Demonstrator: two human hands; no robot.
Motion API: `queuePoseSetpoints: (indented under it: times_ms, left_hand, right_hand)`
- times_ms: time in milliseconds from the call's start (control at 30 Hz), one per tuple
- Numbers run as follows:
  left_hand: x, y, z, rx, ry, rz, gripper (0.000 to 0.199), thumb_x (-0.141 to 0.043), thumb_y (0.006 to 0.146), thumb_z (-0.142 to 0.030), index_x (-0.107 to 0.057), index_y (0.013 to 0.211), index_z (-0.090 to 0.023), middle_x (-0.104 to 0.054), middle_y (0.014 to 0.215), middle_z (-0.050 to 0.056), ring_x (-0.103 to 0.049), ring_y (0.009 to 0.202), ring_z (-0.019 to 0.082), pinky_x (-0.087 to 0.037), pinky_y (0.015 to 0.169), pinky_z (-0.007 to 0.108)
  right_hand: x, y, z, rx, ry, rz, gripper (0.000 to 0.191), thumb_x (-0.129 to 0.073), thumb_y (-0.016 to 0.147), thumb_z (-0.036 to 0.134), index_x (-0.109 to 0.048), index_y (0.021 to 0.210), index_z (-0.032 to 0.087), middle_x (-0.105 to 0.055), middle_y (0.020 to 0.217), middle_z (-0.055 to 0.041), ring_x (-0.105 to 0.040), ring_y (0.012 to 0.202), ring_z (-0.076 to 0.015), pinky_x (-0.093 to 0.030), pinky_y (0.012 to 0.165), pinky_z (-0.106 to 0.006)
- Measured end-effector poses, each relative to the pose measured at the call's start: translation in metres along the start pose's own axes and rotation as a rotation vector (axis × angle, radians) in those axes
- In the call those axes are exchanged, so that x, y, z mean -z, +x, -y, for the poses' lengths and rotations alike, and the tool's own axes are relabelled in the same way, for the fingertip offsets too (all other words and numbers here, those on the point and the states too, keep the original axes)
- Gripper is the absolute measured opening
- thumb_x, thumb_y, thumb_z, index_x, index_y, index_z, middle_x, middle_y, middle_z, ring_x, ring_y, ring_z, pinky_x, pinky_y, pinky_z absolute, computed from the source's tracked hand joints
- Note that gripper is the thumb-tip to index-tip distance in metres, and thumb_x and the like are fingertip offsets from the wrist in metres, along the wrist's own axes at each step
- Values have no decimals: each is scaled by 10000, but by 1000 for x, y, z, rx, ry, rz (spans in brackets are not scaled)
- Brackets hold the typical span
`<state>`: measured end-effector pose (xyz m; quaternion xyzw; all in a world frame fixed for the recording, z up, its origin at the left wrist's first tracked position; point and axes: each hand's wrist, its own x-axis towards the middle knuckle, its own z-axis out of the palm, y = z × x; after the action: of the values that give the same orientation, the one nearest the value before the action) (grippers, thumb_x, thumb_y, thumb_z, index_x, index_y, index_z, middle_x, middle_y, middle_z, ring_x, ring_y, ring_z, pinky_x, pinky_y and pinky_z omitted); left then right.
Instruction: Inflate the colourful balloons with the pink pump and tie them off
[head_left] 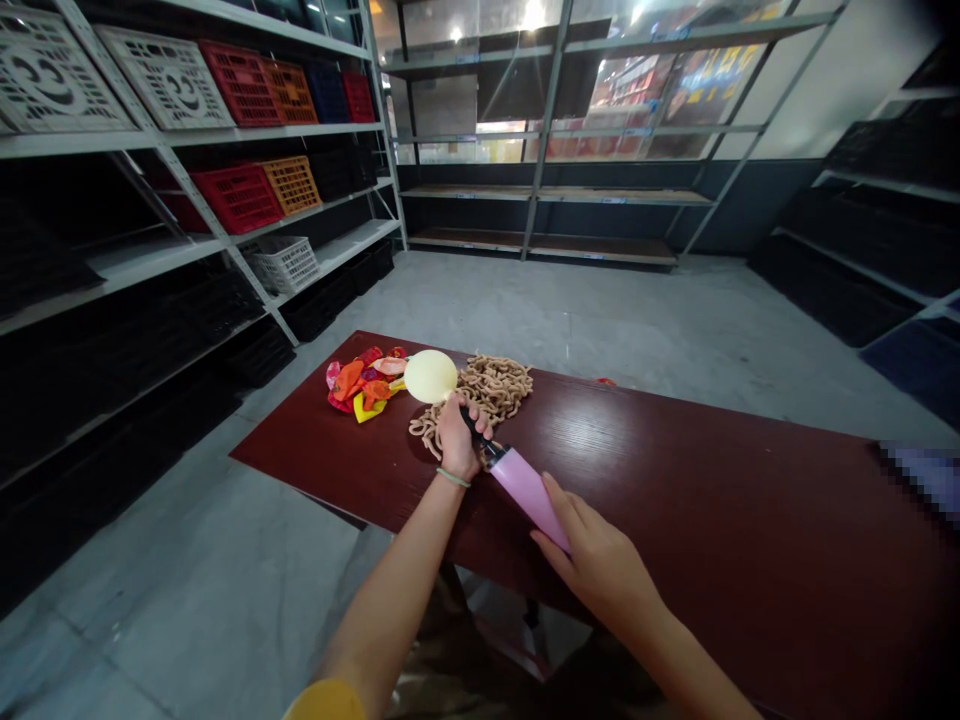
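My left hand [459, 436] is wrapped round the black handle of a pink hand pump [529, 492], near the pump's tip. A pale yellow inflated balloon [430, 376] sits at that end, just beyond my left fingers. The pump's pink barrel is held by my right hand [592, 550], thumb and fingers on either side of its near end. Left of the balloon lies a pile of red, orange and yellow deflated balloons [349, 382]. A heap of tan, twisted cord-like pieces [499, 385] is behind and beside my left hand.
The dark red table [675, 470] stretches to the right, where a pixelated object [926, 480] lies at its edge. Metal shelves [330, 265] with red, orange and white crates stand at the left. More shelving [615, 196] is at the back and right.
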<state>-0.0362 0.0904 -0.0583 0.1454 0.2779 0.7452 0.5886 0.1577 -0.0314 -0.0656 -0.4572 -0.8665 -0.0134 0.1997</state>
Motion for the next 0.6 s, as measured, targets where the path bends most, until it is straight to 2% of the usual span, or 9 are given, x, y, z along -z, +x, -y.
queuePoseSetpoints:
  times_ms: [167, 300, 400, 600]
  left_hand:
    - [-3, 1, 3, -13, -29, 8, 195, -534, 892, -338, -417, 799, -213, -382, 591, -64, -363, 397, 67, -289, 362, 188]
    - [0, 4, 6, -11, -72, 22, 180, -535, 893, -325, -426, 803, -214, -387, 602, -60, -374, 414, 73, -304, 376, 197]
    - [3, 5, 8, -14, -93, -2, 192, -539, 896, -326, -428, 790, -211, -388, 595, -58, -381, 421, 75, -309, 384, 197]
    - [4, 2, 10, -4, -44, -18, 216, -542, 908, -359, -441, 791, -208, -415, 582, -51, -412, 431, 83, -341, 400, 201]
  right_hand:
    - [22, -48, -26, 24, -17, -24, 641, -508, 945, 318, -263, 1524, 191, -645, 1222, -133, -661, 1040, -241, -565, 840, -352]
    - [31, -61, -36, 23, -63, -71, 618, -532, 932, 308, -324, 1508, 228, -670, 1177, -103, -673, 1011, -224, -559, 817, -319]
    - [28, -47, -33, 6, -114, -93, 579, -519, 937, 318, -368, 1489, 232, -687, 1125, -93, -688, 919, -203, -546, 725, -279]
    - [7, 10, -7, -79, -110, -41, 521, -489, 943, 352, -441, 1438, 197, -697, 1054, -90, -680, 835, -199, -510, 635, -262]
